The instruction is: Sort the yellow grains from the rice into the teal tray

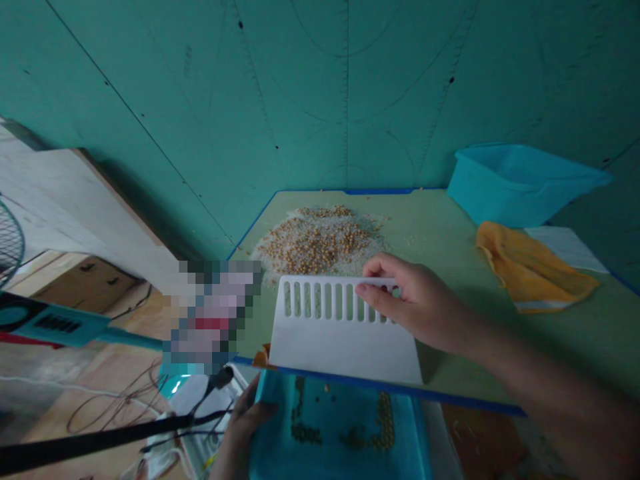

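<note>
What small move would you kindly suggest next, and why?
I would probably lift the white slotted scraper beyond the pile of tan and pale grains, so it could draw some toward the blue bin: the scraper, gripped by the right hand, is between pile and bin, which the left hand holds.

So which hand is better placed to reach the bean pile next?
The right hand, I'd say: it holds the white slotted panel close to the bean pile. The left hand is farther off, holding the lower blue bin.
</note>
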Demonstrator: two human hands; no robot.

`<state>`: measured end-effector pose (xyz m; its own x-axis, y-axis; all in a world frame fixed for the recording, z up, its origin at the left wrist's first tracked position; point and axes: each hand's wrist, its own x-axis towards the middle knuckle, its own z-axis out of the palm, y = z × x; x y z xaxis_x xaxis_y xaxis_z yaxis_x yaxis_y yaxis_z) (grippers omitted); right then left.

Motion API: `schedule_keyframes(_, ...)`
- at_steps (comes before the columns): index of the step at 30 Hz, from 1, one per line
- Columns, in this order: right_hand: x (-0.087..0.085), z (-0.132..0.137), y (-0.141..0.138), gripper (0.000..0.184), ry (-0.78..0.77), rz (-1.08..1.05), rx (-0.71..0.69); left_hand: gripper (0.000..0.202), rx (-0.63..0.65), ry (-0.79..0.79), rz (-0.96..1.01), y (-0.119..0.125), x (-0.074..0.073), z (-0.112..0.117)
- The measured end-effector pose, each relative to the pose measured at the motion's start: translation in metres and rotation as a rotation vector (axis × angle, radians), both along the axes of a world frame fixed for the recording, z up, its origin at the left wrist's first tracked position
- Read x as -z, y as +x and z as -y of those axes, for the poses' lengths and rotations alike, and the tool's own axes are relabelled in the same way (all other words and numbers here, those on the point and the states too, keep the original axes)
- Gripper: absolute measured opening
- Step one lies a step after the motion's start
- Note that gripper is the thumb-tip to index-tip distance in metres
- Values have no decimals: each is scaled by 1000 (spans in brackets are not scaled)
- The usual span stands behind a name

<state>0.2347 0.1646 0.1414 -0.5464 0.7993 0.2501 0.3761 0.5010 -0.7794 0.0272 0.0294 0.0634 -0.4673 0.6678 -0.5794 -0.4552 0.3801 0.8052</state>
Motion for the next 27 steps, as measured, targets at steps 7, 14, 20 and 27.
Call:
schedule_keyframes(7,-4,1,1,16,-5,-46,40,23,21,70,-57,7,-12,-6)
schedule_keyframes(14,-17,-22,21,18,170,-503,537,28,-12,26,0,-2,2,0)
schedule_keyframes(20,-13,-11,11,17,100,-308,423,27,13,18,63,-5,7,3)
schedule_keyframes(27,5,6,-16,17,-8,-62,177,33,23,81,80,-19,36,-4)
